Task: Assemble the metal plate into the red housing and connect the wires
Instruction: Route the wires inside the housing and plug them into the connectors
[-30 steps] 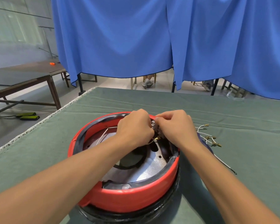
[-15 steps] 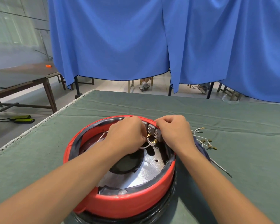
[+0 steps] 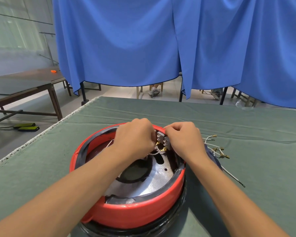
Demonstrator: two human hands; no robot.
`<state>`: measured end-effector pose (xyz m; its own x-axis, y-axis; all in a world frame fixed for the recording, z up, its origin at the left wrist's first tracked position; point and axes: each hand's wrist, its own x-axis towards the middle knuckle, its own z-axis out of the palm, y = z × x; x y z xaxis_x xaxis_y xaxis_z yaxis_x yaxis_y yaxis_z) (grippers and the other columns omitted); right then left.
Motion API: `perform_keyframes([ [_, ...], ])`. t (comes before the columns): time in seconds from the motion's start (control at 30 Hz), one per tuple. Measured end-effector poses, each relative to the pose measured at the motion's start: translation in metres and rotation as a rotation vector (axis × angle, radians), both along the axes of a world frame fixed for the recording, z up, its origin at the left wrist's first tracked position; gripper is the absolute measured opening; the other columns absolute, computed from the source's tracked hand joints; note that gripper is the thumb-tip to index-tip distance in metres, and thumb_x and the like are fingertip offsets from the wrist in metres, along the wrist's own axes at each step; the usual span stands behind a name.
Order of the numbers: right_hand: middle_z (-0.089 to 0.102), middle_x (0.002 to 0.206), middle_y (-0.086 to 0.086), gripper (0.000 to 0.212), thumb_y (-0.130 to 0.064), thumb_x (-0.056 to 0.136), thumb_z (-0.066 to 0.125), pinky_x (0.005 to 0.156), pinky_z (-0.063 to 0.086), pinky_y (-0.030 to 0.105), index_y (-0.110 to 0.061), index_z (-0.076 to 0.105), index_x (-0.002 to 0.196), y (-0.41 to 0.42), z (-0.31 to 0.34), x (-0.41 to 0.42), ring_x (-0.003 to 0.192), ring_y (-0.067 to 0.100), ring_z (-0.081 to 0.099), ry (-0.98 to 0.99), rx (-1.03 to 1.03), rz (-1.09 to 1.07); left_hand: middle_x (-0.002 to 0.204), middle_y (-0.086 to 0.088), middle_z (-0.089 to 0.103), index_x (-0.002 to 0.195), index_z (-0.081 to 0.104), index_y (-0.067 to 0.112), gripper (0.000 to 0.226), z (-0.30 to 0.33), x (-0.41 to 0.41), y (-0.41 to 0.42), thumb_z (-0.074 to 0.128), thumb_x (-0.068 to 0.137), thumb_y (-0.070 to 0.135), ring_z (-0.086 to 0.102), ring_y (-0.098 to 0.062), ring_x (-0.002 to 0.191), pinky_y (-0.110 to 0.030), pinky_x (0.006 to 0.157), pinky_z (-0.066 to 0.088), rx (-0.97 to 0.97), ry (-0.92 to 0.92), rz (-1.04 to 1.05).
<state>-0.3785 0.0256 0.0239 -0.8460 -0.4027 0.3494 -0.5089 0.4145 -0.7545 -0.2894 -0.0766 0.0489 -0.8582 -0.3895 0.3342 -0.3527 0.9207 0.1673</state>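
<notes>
Since a second ago both hands have shifted little; left hand (image 3: pixel 134 136) has drawn slightly back toward the near side of the terminal block (image 3: pixel 162 140), exposing more of its grey face, while right hand (image 3: pixel 183 139) keeps its place at the block's right edge; the view itself has drifted a touch.

Red housing (image 3: pixel 137 213) sits on the green bench (image 3: pixel 246 177), on top of a black ring base; metal plate (image 3: pixel 149 183) already lies inside it, seated below the black rim, so that step reads as done; whether it is fastened, cannot tell.

Wiring is partway; one white wire (image 3: pixel 155 153) with brass connectors runs up to the block, a brass tip close against its lower face, seated or not is too small to judge.

Left hand is curled, fingertips hidden behind the knuckles, apparently pinching that wire near the block; right hand is curled with fingers pinching the block's top right edge, steadying it.

Loose wires (image 3: pixel 215 149), several white leads with brass ends, lie on the bench just right of the housing, untouched; one longer lead trails toward the near right.

Judgement: plate in, first connection in hand, most of the leads left to attach.
</notes>
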Motion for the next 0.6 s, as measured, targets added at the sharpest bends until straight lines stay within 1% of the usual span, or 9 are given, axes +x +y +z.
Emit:
perform_keyframes([
  [0.07,0.068,0.078,0.019,0.025,-0.020,0.080,0.052,0.071,0.054,0.041,-0.003,0.069,0.079,0.000,0.000,0.001,0.087,0.035,0.064,-0.009,-0.001,0.004,0.071,0.010,0.064,0.069,0.069,0.031,0.010,0.005,0.006,-0.001,0.063,0.074,0.024,0.058,-0.013,0.071,-0.023,0.053,0.033,0.127,0.089,0.035],
  [0.13,0.067,0.071,0.018,0.023,-0.021,0.079,0.052,0.070,0.054,0.041,-0.005,0.069,0.077,-0.001,0.001,0.000,0.082,0.034,0.064,-0.021,0.002,-0.002,0.059,0.015,0.055,0.063,0.064,0.034,0.013,0.006,0.012,0.000,0.064,0.073,0.025,0.051,-0.005,0.062,-0.022,0.049,0.029,0.192,0.125,0.008],
  [0.2,0.059,0.061,0.017,0.022,-0.021,0.077,0.053,0.068,0.052,0.040,-0.004,0.066,0.072,-0.002,0.001,-0.001,0.068,0.033,0.057,-0.025,0.006,-0.011,0.054,0.014,0.053,0.060,0.065,0.035,0.016,0.005,0.014,0.004,0.066,0.073,0.027,0.050,-0.005,0.059,-0.022,0.048,0.030,0.226,0.080,-0.050],
  [0.27,0.049,0.059,0.017,0.021,-0.021,0.076,0.054,0.065,0.052,0.040,-0.003,0.063,0.068,-0.002,0.001,-0.001,0.062,0.029,0.045,-0.019,0.003,-0.021,0.054,0.012,0.054,0.058,0.065,0.035,0.017,0.002,0.012,0.007,0.069,0.074,0.033,0.051,-0.006,0.059,-0.023,0.048,0.031,0.220,0.031,-0.077],
  [0.3,0.051,0.062,0.020,0.021,-0.021,0.075,0.054,0.065,0.051,0.039,-0.003,0.064,0.068,-0.003,0.001,-0.001,0.063,0.031,0.046,-0.017,0.000,-0.021,0.056,0.012,0.057,0.060,0.067,0.035,0.015,0.001,0.010,0.008,0.070,0.074,0.037,0.052,-0.007,0.061,-0.023,0.050,0.033,0.204,0.006,-0.080],
  [0.37,0.059,0.067,0.020,0.021,-0.021,0.075,0.055,0.064,0.051,0.038,-0.004,0.065,0.069,-0.003,0.001,-0.001,0.068,0.033,0.052,-0.021,-0.005,-0.017,0.069,0.011,0.065,0.074,0.073,0.033,0.011,-0.002,0.007,0.009,0.070,0.077,0.044,0.059,-0.010,0.072,-0.025,0.058,0.040,0.162,-0.045,-0.084],
  [0.43,0.060,0.068,0.020,0.021,-0.020,0.076,0.054,0.063,0.051,0.038,-0.004,0.065,0.069,-0.002,0.001,-0.001,0.064,0.028,0.049,-0.030,-0.008,-0.011,0.084,0.009,0.070,0.084,0.074,0.033,0.014,-0.006,0.004,0.011,0.068,0.080,0.044,0.062,-0.015,0.085,-0.027,0.065,0.043,0.124,-0.073,-0.082],
  [0.53,0.059,0.068,0.022,0.022,-0.019,0.076,0.055,0.064,0.051,0.039,-0.002,0.065,0.069,-0.003,0.001,-0.001,0.061,0.021,0.044,-0.029,-0.003,-0.006,0.092,0.003,0.070,0.092,0.073,0.030,0.018,-0.009,0.001,0.015,0.063,0.084,0.042,0.063,-0.021,0.091,-0.028,0.065,0.040,0.054,-0.066,-0.060],
  [0.6,0.061,0.070,0.021,0.021,-0.019,0.077,0.055,0.066,0.052,0.039,-0.002,0.066,0.072,-0.002,0.001,-0.001,0.064,0.031,0.049,-0.023,0.000,-0.009,0.092,0.001,0.069,0.093,0.072,0.028,0.019,-0.010,-0.001,0.016,0.061,0.085,0.039,0.063,-0.024,0.091,-0.029,0.064,0.039,0.029,-0.054,-0.042],
])
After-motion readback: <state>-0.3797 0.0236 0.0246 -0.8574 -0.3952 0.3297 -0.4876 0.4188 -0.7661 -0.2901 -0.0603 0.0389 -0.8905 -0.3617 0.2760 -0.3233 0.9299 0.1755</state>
